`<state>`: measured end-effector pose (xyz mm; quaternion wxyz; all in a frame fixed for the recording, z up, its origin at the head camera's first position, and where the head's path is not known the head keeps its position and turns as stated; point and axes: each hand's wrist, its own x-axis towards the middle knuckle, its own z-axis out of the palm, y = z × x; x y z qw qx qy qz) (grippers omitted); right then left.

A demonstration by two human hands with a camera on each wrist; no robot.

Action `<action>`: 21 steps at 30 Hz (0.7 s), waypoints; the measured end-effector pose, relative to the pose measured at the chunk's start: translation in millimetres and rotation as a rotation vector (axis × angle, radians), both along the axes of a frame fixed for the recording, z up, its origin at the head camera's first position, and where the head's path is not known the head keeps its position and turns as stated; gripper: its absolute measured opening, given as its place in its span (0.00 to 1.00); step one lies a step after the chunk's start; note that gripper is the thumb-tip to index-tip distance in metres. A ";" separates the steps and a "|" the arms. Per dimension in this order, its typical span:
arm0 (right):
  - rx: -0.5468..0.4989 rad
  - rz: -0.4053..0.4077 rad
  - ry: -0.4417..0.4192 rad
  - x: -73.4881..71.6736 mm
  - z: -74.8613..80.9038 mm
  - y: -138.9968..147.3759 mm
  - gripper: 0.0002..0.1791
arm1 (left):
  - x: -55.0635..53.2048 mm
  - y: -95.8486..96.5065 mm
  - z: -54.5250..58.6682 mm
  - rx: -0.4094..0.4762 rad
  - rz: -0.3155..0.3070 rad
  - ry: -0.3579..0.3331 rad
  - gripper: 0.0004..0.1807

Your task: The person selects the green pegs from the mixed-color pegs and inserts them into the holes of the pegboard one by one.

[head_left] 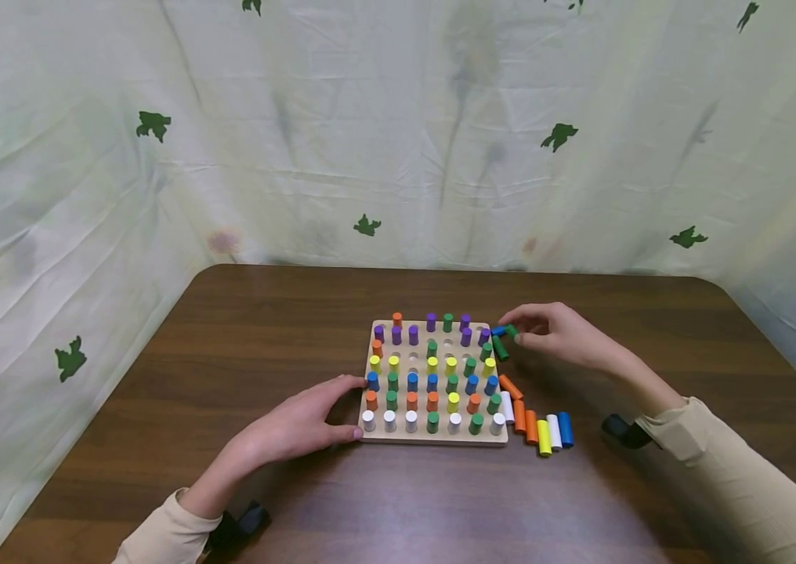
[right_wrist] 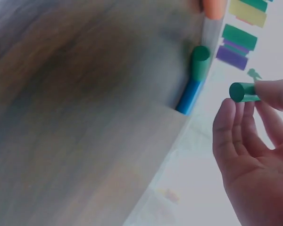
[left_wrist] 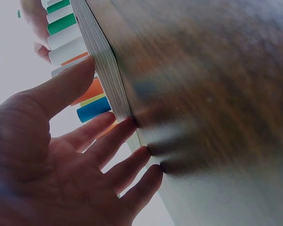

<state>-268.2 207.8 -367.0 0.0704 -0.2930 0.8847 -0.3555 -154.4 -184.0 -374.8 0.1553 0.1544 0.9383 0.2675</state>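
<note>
A wooden pegboard (head_left: 433, 440) carries rows of upright white, orange, green, blue, yellow and purple pegs. My left hand (head_left: 302, 419) rests against the board's left edge, thumb and fingers extended; the left wrist view shows the fingertips (left_wrist: 142, 153) touching the wooden side. Beyond the board's right edge, my right hand (head_left: 563, 337) pinches a green peg (right_wrist: 243, 92) between thumb and fingers, raised off the table. Just beside the board below that hand lie another green peg (head_left: 500, 348) and a blue peg (right_wrist: 188, 97).
Loose pegs lie along the board's right side: a slanted orange peg (head_left: 510, 386), a yellow peg (head_left: 544, 439), a blue peg (head_left: 566, 430), and more white and orange ones. Under everything is a brown wooden table (head_left: 264, 313); a pale curtain (head_left: 398, 157) hangs behind.
</note>
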 end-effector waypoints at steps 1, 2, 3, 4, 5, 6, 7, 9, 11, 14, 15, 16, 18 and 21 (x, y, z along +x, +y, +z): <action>-0.016 0.006 0.004 0.6 1.1 -1.1 0.16 | 0.0 -0.1 -0.1 0.001 0.000 0.000 0.38; -0.030 0.012 0.008 1.3 2.3 -2.3 0.16 | 0.0 -0.1 -0.2 0.002 0.000 0.000 0.38; -0.044 0.016 0.012 1.8 3.4 -3.4 0.16 | 0.0 -0.2 -0.3 0.004 0.000 0.001 0.37; -0.055 0.019 0.014 2.7 4.9 -4.5 0.16 | 0.0 -0.2 -0.3 0.006 -0.001 0.001 0.37; -0.068 0.022 0.017 3.4 6.2 -5.4 0.15 | 0.0 -0.2 -0.4 0.008 -0.001 0.001 0.37; -0.078 0.024 0.020 4.1 7.7 -6.4 0.15 | 0.1 -0.2 -0.3 0.008 -0.001 0.001 0.37; -0.086 0.022 0.022 4.8 9.0 -7.5 0.15 | 0.1 -0.2 -0.3 0.009 -0.001 0.000 0.37; -0.100 0.023 0.030 6.3 11.6 -9.1 0.14 | 0.1 -0.1 -0.1 0.009 0.000 -0.001 0.37; -0.116 0.026 0.035 7.4 13.8 -10.9 0.14 | 0.2 0.0 0.2 0.008 0.002 -0.003 0.37; -0.137 0.031 0.044 8.6 16.3 -13.4 0.14 | 0.4 0.1 0.7 0.005 0.001 -0.003 0.37; -0.143 0.034 0.048 8.9 17.0 -14.1 0.14 | 0.4 0.1 0.7 0.004 0.001 -0.002 0.37; -0.152 0.037 0.049 9.1 17.5 -15.0 0.13 | 0.4 0.1 0.8 0.005 -0.001 0.001 0.37; -0.164 0.043 0.047 9.8 18.7 -17.1 0.13 | 0.8 -0.1 1.1 0.007 -0.006 0.009 0.37; -0.174 0.050 0.038 11.2 20.3 -20.7 0.13 | 0.9 -0.1 0.9 0.010 -0.014 0.018 0.37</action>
